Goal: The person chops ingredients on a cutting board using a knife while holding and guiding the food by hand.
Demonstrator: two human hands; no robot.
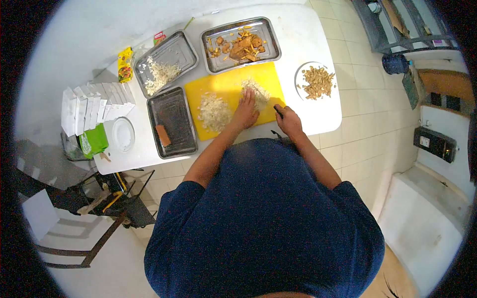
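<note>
Labels first: yellow packet (125, 64) stands at the bench's (298, 32) far left, printed with a picture; lettering too small to read. Small red packet (159, 37) behind the upper-left tray (178, 47), pale marks on it, illegible. Green packet (93, 140) at the left edge, white print, also unreadable.

Left grip (246, 110): palm down, fingers stretched out, resting on the left side of the chopped pale heap (263, 98) on the yellow board (206, 85). Right grip (289, 120): narrow, closed round the dark handle (278, 111) of a tool, just off the heap's lower right, by the board's right edge. Blade cannot be made out. Second pale heap (213, 110) lies on the board, left of the left grip.

Edges: board's near side runs close to the bench's near edge, the person's torso just beyond. Dark tray (171, 110) with a reddish-brown block (162, 135) sits right beside the board's left edge; upper-middle tray (273, 36) with browned pieces borders its far side. Bare white bench shows between board and the plate (298, 83) of brown bits, giving sideways room at the right.
</note>
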